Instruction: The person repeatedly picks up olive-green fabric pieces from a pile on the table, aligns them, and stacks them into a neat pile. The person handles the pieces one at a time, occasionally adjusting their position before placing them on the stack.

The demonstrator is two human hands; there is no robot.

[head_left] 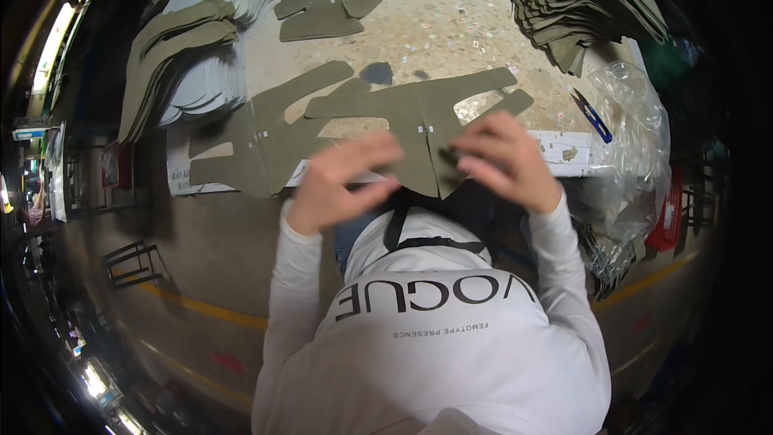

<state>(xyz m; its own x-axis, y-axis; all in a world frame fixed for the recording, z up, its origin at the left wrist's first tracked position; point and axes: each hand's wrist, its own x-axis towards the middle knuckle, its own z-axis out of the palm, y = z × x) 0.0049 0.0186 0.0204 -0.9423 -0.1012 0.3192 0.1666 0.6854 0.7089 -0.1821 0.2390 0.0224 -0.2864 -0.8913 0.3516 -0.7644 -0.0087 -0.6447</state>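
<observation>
An olive-green cut fabric piece (411, 105) with arm-like strips lies at the table's near edge in front of me. Two small white labels sit beside the seam-like line down its middle. My left hand (346, 181) hovers over its lower left part, thumb and fingers apart. Above its lower right part is my right hand (503, 159), slightly blurred, with fingers spread. A dark patch shows by the right fingertips; whether it is shadow or a thing I cannot tell. A similar olive piece (258, 133) lies to the left, partly overlapped by the one before me.
More olive pieces (342, 0) lie farther back. Stacks of olive (177, 32) and white pieces (205, 84) stand at left, a tall olive stack (580, 4) at far right. Blue-handled thread snips (594, 117) lie near clear plastic (632, 113). Small labels and a dark scrap (376, 73) dot the table.
</observation>
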